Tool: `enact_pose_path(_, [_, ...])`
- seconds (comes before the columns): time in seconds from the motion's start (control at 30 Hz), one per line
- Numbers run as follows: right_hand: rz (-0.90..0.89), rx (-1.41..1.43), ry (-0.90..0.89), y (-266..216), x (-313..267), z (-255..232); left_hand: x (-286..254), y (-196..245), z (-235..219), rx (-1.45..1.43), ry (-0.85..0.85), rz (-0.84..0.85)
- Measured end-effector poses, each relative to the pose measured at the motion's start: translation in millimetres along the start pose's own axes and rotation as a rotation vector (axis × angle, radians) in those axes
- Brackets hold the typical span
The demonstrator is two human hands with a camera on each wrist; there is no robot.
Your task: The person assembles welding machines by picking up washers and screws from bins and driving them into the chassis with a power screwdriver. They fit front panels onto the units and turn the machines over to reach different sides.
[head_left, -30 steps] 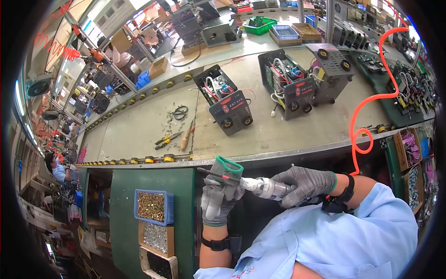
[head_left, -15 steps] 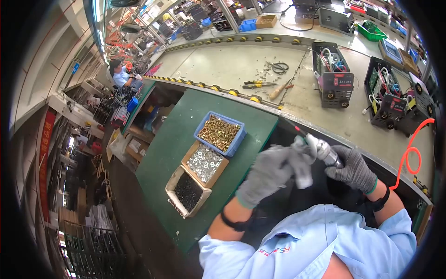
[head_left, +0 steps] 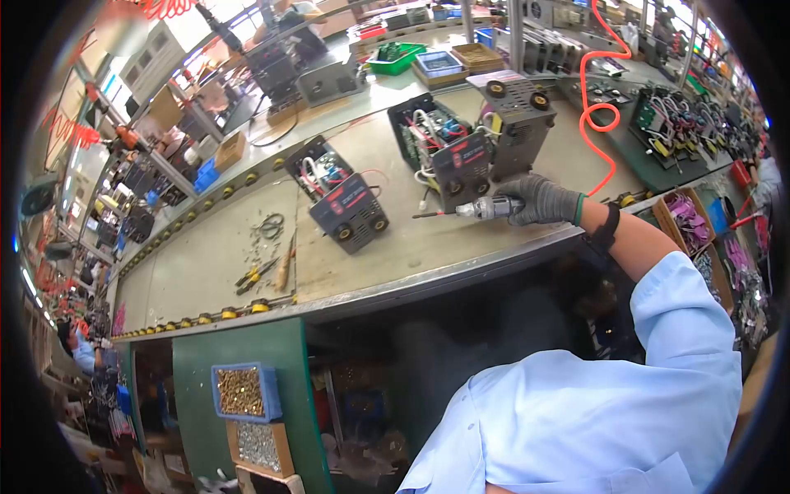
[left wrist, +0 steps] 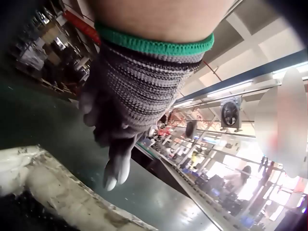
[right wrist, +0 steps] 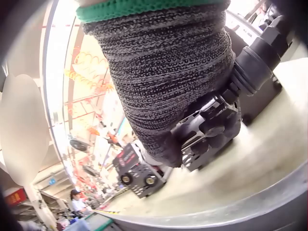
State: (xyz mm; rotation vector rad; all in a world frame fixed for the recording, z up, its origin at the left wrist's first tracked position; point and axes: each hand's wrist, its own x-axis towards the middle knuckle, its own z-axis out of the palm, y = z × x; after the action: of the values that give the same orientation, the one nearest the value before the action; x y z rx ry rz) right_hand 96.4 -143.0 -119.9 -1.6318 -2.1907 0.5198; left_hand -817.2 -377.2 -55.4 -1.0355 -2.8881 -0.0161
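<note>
A grey-gloved right hand [head_left: 543, 200] grips a pneumatic screwdriver [head_left: 487, 207] above the bench, its long bit pointing left in front of the middle ZX7 315 unit [head_left: 461, 165]. In the right wrist view, the right hand [right wrist: 163, 91] is wrapped round the tool's metal body [right wrist: 207, 130]. The left hand [left wrist: 130, 101] hangs over the green side table, beside the pale rim of a box [left wrist: 62, 185] of small black parts. Its visible fingers point down, some loosely bent, with nothing seen in them. Only a blurred grey bit at the head view's bottom edge may be that hand.
Another ZX7 315 unit [head_left: 346, 206] stands to the left on the bench [head_left: 395, 247]. Pliers [head_left: 255, 276], a wooden-handled tool [head_left: 284, 267] and black scissors [head_left: 271, 226] lie farther left. A blue bin [head_left: 270, 393] holds brass-coloured parts. An orange hose [head_left: 586, 123] hangs at the right.
The hands were close together at the screwdriver and have parted. The right hand has carried the tool up over the bench; the left has gone down to the boxes. The head view has swung about.
</note>
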Motion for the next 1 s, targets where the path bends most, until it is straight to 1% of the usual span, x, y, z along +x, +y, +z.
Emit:
enact_pose_path(0.03, [-0.008, -0.041, 0.012, 11, -2, -1, -1, 5, -1, 0.023, -0.002, -0.001])
enact_pose_path(0.07, [0.069, -0.070, -0.066, 20, -2, -2, -1, 11, -4, 0.045, 0.000, 0.006])
enact_pose_path(0.1, [0.072, -0.071, -0.078, 22, -8, -5, -1, 16, -8, 0.066, 0.007, 0.016])
enact_pose_path(0.17, [0.000, -0.137, 0.001, 19, -17, -5, -2, 20, -24, 0.112, 0.033, 0.068])
enact_pose_path(0.2, [-0.059, -0.125, 0.068, 36, -17, 3, -6, 30, -36, 0.152, 0.060, 0.106])
enact_pose_path(0.23, [-0.124, -0.089, 0.129, 51, -12, 14, -12, 56, -52, 0.202, 0.084, 0.145])
enact_pose_path(0.27, [-0.122, -0.032, 0.078, 67, -7, 20, -20, 86, -67, 0.205, 0.113, 0.168])
enact_pose_path(0.3, [-0.104, 0.008, 0.023, 69, 3, 27, -38, 120, -85, 0.163, 0.095, 0.182])
enact_pose_path(0.33, [-0.120, 0.027, -0.027, 67, 10, 43, -22, 128, -64, -0.201, 0.212, 0.322])
enact_pose_path(0.37, [-0.102, -0.167, 0.025, 71, 9, 41, -11, 158, -55, -0.339, 0.180, 0.501])
enact_pose_path(0.4, [-0.075, -0.377, 0.090, 73, 5, 30, -11, 192, -45, -0.537, 0.046, 0.496])
enact_pose_path(0.43, [-0.062, -0.271, 0.045, 57, 0, 20, -21, 226, -36, -0.737, -0.099, 0.502])
enact_pose_path(0.47, [-0.088, -0.252, 0.082, 51, -4, 17, -43, 254, -30, -0.753, -0.138, 0.527])
enact_pose_path(0.5, [-0.057, -0.268, 0.069, 46, -7, 14, -68, 284, -32, -0.810, -0.209, 0.594])
enact_pose_path(0.53, [-0.011, -0.282, 0.010, 42, -7, 10, -90, 311, -34, -0.861, -0.281, 0.663])
enact_pose_path(0.57, [0.036, -0.399, -0.057, 30, -8, 4, -107, 327, -35, -0.868, -0.319, 0.693])
enact_pose_path(0.6, [0.052, -0.439, -0.116, 25, -9, -2, -124, 337, -37, -0.889, -0.347, 0.776])
enact_pose_path(0.63, [0.079, -0.445, -0.124, 25, -11, -4, -136, 343, -39, -0.910, -0.368, 0.853])
enact_pose_path(0.7, [-0.043, -0.515, -0.072, 31, -14, -4, -151, 355, -40, -0.927, -0.379, 0.869])
enact_pose_path(0.73, [-0.136, -0.579, 0.053, 23, -18, -3, -153, 356, -39, -0.920, -0.410, 0.877])
enact_pose_path(0.77, [-0.126, -0.585, 0.044, 13, -22, -3, -155, 358, -39, -0.916, -0.443, 0.885])
enact_pose_path(0.83, [-0.174, -0.439, 0.240, -31, -29, -11, -159, 359, -38, -0.919, -0.476, 0.889])
enact_pose_path(0.9, [-0.267, 0.152, 0.122, -83, -54, -18, -160, 360, -31, -0.947, -0.502, 0.814])
enact_pose_path(0.97, [-0.092, 1.125, -0.459, -127, -78, -25, -157, 359, -17, -0.971, -0.559, 0.834])
enact_pose_path(1.0, [-0.065, 1.424, -0.747, -137, -88, -29, -157, 359, -13, -0.982, -0.573, 0.812])
